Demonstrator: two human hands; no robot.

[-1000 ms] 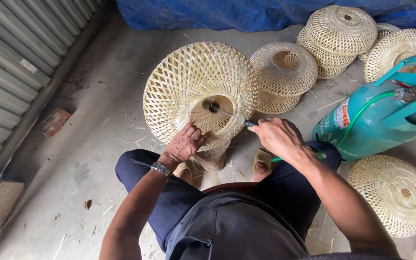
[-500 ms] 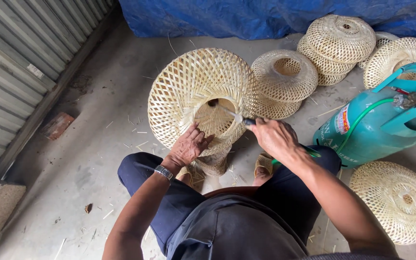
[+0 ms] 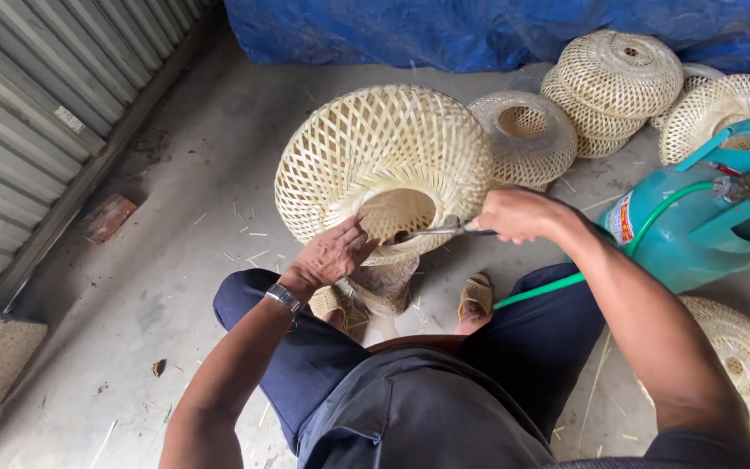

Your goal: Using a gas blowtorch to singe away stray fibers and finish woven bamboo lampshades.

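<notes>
1. Compared with half a second back, the left hand (image 3: 333, 254) has slid up from the lower edge of the basket (image 3: 384, 165) to its round opening, and the metal tool (image 3: 431, 232) in the right hand (image 3: 518, 214) now pokes further into that opening.
2. The basket sits tipped on its side on the concrete floor (image 3: 175, 260), just in front of the person's knees, opening facing them.
3. Hands: the left one is pressed flat-ish on the rim with fingers curled over the edge, the right one is clenched round the tool handle.
4. Doing this bit well, I reckon: keep the left hand bracing the rim right beside the tool tip so the weave doesn't flex, and work the tip in short strokes. Fingers sit close to that tip, so a slip is the risk.
5. Looks: pale bamboo strips, open lattice, dome-shaped, with a tighter woven band around the opening.
6. Around it: more woven baskets (image 3: 622, 78) stacked behind, a teal gas cylinder (image 3: 696, 226) with a green hose (image 3: 540, 291) to the right, and a blue tarp (image 3: 479, 30) at the back.
</notes>
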